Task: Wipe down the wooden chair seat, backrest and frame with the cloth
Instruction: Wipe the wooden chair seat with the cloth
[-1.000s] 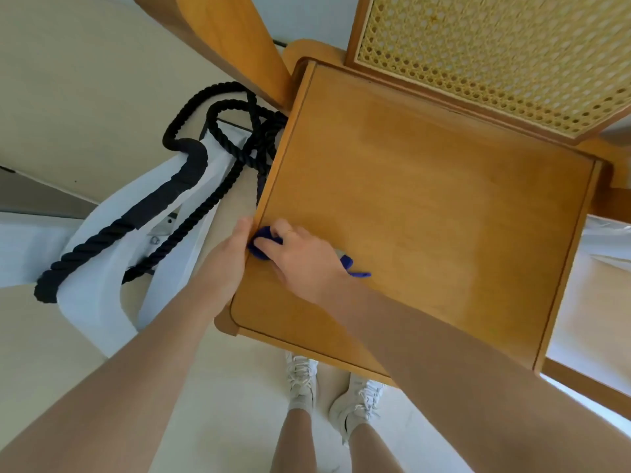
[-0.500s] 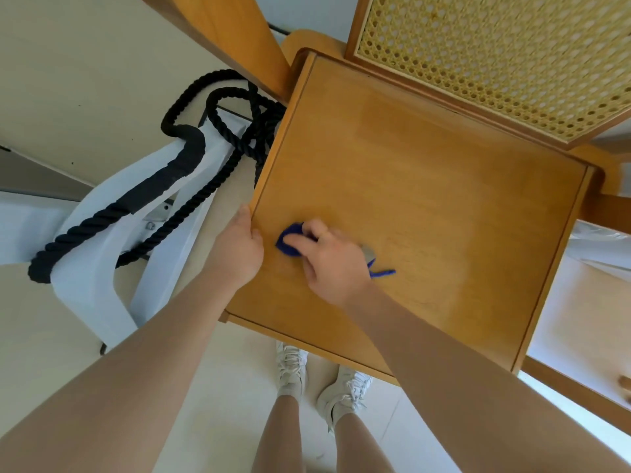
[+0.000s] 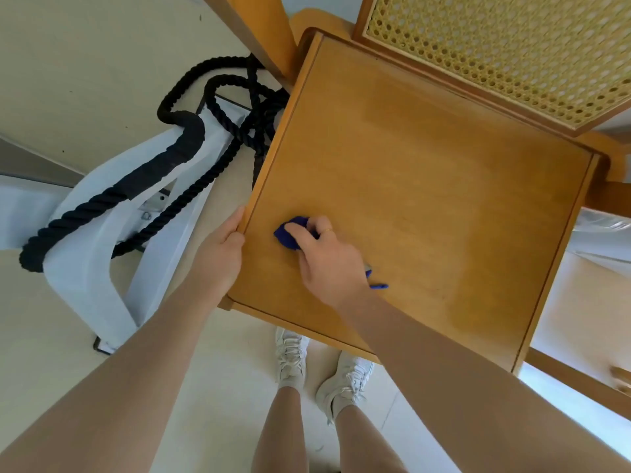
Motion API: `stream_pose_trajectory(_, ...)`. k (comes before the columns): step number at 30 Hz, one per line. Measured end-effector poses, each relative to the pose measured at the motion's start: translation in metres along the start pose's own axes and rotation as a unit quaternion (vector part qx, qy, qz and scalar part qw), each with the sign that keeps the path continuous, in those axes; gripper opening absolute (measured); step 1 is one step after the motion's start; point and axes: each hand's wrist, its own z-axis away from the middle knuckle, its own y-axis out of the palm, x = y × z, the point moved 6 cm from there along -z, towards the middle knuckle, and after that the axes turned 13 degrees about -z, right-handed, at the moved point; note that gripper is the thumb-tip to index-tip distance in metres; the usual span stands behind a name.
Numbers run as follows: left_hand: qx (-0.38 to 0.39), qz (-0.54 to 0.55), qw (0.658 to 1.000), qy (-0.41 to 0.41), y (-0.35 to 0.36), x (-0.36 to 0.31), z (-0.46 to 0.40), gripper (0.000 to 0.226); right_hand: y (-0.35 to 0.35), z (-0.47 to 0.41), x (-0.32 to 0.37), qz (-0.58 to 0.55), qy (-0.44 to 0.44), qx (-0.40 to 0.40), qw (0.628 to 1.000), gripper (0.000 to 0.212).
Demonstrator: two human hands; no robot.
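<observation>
Left to right: black rope (image 3: 143,186) draped over a white frame (image 3: 85,278) on the floor. Left hand (image 3: 218,254) gripping the seat's (image 3: 426,206) left edge, steadying it. Right hand (image 3: 327,257) curled round a bunched blue cloth (image 3: 290,233), pressed to the seat's front-left area. Cane backrest (image 3: 505,52) beyond, untouched for now. Seemingly early going: seat mid-wipe, backrest and frame likely still to do.
</observation>
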Motion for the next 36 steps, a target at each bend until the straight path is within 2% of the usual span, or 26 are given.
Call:
stream_pose_trajectory(2, -0.017, 0.03, 0.999, -0.008, -0.002, 0.015, 0.006, 0.046, 0.02, 0.012, 0.019, 0.003, -0.038, 0.043, 0.998, 0.045)
stream_pose_trajectory(5, -0.016, 0.029, 0.999, -0.017, -0.004, 0.03, 0.016, 0.048, 0.05, 0.029, 0.048, 0.061, -0.162, 0.228, 0.958, 0.047)
stream_pose_trajectory(6, 0.0, 0.017, 1.0, -0.008, -0.002, 0.031, 0.017, 0.049, 0.049, 0.025, 0.05, 0.081, -0.177, 0.24, 0.951, 0.047)
stream_pose_trajectory(7, 0.016, 0.01, 1.0, 0.003, -0.001, 0.03, 0.018, 0.05, 0.041, 0.013, 0.048, 0.086, -0.16, 0.214, 0.96, 0.046)
stream_pose_trajectory(9, 0.031, 0.015, 0.999, 0.012, -0.001, 0.032, 0.018, 0.048, 0.014, -0.021, 0.035, 0.068, -0.063, 0.093, 0.991, 0.043)
stream_pose_trajectory(11, 0.023, 0.039, 0.999, 0.0, -0.005, 0.039, 0.015, 0.041, -0.006, -0.045, 0.023, 0.049, 0.01, -0.006, 0.999, 0.04)
stream_pose_trajectory(14, 0.013, 0.102, 0.994, -0.026, -0.009, 0.051, 0.009, 0.039, 0.003, -0.047, 0.032, 0.039, 0.015, -0.053, 0.998, 0.04)
stream_pose_trajectory(19, 0.014, 0.117, 0.993, -0.018, -0.009, 0.052, 0.016, 0.031, 0.069, 0.021, 0.069, -0.004, -0.108, 0.066, 0.992, 0.042)
stream_pose_trajectory(21, 0.038, 0.104, 0.994, -0.011, -0.006, 0.05, 0.021, 0.033, 0.079, 0.035, 0.072, 0.02, -0.158, 0.116, 0.98, 0.044)
stream_pose_trajectory(23, 0.045, 0.083, 0.995, 0.008, -0.004, 0.048, 0.022, 0.034, 0.067, 0.026, 0.062, 0.05, -0.163, 0.146, 0.975, 0.043)
stream_pose_trajectory(24, 0.04, 0.07, 0.997, 0.017, -0.004, 0.047, 0.022, 0.035, 0.053, 0.014, 0.051, 0.063, -0.139, 0.137, 0.979, 0.041)
stream_pose_trajectory(26, 0.021, 0.038, 0.999, 0.02, -0.003, 0.045, 0.021, 0.039, 0.012, -0.011, 0.025, 0.078, -0.062, 0.054, 0.994, 0.039)
stream_pose_trajectory(29, -0.003, -0.089, 0.995, 0.051, 0.002, 0.037, 0.025, 0.046, -0.027, -0.021, 0.002, 0.104, 0.014, -0.025, 0.994, 0.037)
stream_pose_trajectory(33, -0.041, -0.18, 0.979, 0.082, 0.014, 0.031, 0.027, 0.053, 0.004, 0.016, 0.014, 0.087, 0.009, 0.009, 0.996, 0.039)
stream_pose_trajectory(36, -0.095, -0.245, 0.961, 0.084, 0.019, 0.025, 0.033, 0.053, 0.039, 0.064, 0.03, 0.109, -0.076, 0.089, 0.987, 0.051)
